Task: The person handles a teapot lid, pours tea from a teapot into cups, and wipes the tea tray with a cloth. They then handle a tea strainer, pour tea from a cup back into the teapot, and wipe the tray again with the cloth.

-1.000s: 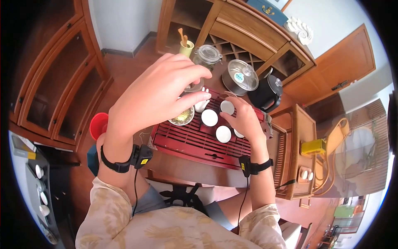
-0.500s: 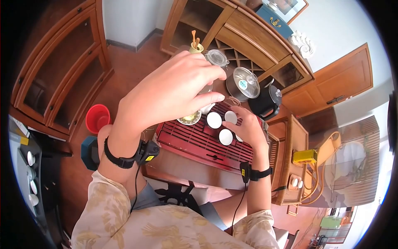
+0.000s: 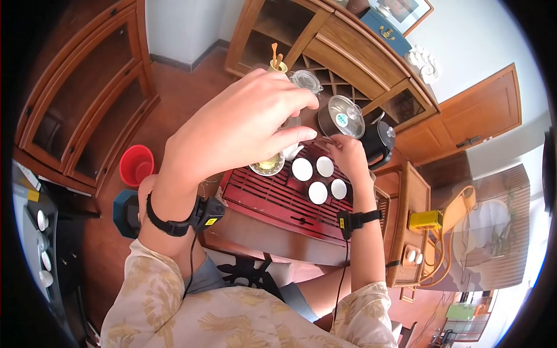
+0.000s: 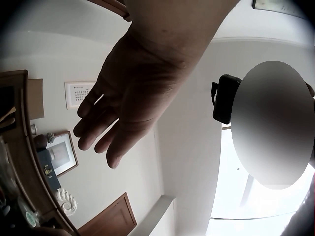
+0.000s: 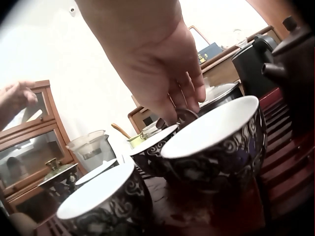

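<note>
My left hand [image 3: 241, 119] hovers over the left part of the red slatted tea tray [image 3: 261, 200], fingers loosely bent and holding nothing. Several small cups [image 3: 318, 192], white inside and dark-patterned outside, stand upright in two rows on the tray. Reaching past them, my right hand [image 3: 349, 155] has its thumb and fingers around a small dark brown round piece [image 5: 186, 117] behind the cups. Partly under my left hand in the head view are a patterned bowl [image 3: 268, 165] with pale yellowish contents and a white-spouted vessel [image 3: 292, 152].
A glass-lidded pot [image 3: 341, 119] and a black kettle [image 3: 380, 136] stand behind the tray. Farther left are a clip-lid glass jar [image 3: 306, 81] and a holder with wooden tools [image 3: 278, 65]. A dark teapot [image 5: 295, 64] is close on the right. A red bucket [image 3: 137, 165] sits on the floor.
My right hand has let go of the far right cup and moved back to the brown round piece, uncovering the near right cup. The left hand stays raised; the head view has shifted slightly.
</note>
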`<state>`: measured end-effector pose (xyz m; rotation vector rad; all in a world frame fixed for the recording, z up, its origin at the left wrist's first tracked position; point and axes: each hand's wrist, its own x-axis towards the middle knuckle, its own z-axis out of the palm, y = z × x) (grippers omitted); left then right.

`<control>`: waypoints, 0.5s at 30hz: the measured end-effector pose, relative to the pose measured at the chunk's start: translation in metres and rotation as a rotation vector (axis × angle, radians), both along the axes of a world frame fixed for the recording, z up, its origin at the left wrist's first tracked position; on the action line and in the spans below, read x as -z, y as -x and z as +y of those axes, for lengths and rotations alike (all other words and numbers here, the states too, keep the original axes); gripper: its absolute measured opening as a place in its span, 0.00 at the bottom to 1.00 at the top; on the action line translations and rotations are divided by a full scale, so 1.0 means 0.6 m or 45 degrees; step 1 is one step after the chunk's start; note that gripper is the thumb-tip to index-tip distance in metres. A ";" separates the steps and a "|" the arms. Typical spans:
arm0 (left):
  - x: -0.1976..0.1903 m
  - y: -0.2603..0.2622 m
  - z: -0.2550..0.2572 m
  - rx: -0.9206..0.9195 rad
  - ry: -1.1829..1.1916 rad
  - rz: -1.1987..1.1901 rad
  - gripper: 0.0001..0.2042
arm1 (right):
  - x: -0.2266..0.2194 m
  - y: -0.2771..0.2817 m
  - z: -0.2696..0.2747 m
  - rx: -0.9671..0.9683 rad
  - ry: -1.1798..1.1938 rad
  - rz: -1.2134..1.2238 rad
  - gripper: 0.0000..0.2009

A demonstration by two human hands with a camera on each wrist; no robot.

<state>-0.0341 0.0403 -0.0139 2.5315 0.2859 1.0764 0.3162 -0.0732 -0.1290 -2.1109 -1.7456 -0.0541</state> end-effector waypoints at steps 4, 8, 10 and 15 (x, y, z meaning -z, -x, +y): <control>0.005 0.001 0.005 0.004 -0.029 -0.046 0.16 | -0.016 0.010 -0.003 0.094 0.008 0.113 0.11; 0.000 0.003 0.001 -0.004 0.002 -0.022 0.16 | -0.044 0.005 -0.027 0.080 -0.247 0.100 0.12; 0.004 0.002 0.001 -0.009 0.016 -0.014 0.17 | -0.065 0.010 -0.049 0.162 -0.347 0.175 0.12; 0.005 -0.003 0.008 0.058 -0.065 -0.022 0.16 | -0.115 0.056 -0.178 0.415 -0.392 0.718 0.15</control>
